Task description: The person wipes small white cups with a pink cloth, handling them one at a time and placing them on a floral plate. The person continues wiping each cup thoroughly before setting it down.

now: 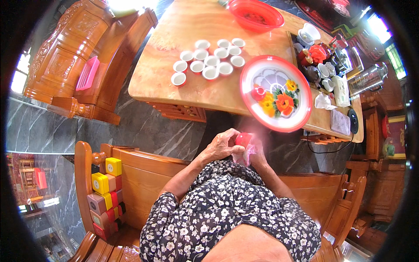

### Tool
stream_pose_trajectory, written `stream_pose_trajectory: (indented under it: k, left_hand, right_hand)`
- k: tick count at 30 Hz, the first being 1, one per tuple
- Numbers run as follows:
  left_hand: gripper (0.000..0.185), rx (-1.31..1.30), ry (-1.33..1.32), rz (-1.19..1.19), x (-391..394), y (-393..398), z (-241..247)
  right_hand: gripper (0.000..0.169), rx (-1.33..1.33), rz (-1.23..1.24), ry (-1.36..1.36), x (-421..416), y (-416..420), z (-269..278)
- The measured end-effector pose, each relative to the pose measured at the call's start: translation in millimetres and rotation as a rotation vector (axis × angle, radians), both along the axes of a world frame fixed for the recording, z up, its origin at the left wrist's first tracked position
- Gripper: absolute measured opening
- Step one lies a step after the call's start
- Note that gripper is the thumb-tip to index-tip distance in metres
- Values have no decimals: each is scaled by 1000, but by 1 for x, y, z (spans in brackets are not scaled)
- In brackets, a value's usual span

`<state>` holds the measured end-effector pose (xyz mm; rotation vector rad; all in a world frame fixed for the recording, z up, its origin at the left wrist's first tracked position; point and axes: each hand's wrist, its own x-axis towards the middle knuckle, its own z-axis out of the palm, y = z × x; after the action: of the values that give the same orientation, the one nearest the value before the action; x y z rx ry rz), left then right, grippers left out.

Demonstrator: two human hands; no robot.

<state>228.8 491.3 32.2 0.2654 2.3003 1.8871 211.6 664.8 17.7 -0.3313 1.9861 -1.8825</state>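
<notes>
Over my lap, my left hand (225,144) grips a small red cup (243,140). My right hand (258,151) is on the cup's other side, holding a pink and white cloth (244,156) against it; a hazy glare blurs its fingers. Just beyond my hands, a red-rimmed enamel tray (278,121) with painted flowers overhangs the table's near edge. One red cup (258,93) lies on that tray. Left of the tray, several red cups with white insides (211,61) stand upright in a cluster on the wooden table (154,78).
A red plastic basin (257,16) sits at the table's far side. Teapots, cups and a tissue pack (341,91) crowd the right end, near a folded grey cloth (340,121). A black cord (322,153) hangs below. Stacked boxes (103,196) stand on the bench at left.
</notes>
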Motion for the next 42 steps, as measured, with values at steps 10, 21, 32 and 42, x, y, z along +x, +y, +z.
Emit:
stream_pose_trajectory:
  k: [10,21,32,42]
  left_hand:
    - [33,51,-270,-80,-3,-5,-4]
    - [34,275,-495,-80,1,-1,-2]
    - [35,228,-443,-42,0,-5,-4]
    - [43,27,-43,-32,-1,-4,0]
  right_hand:
    - [17,383,-51,558,1,-2,38]
    - [26,363,214,533,-12,-1,62]
    - [16,494,78,547,-3,0,21]
    - [24,33,142,85,-1,-5,12]
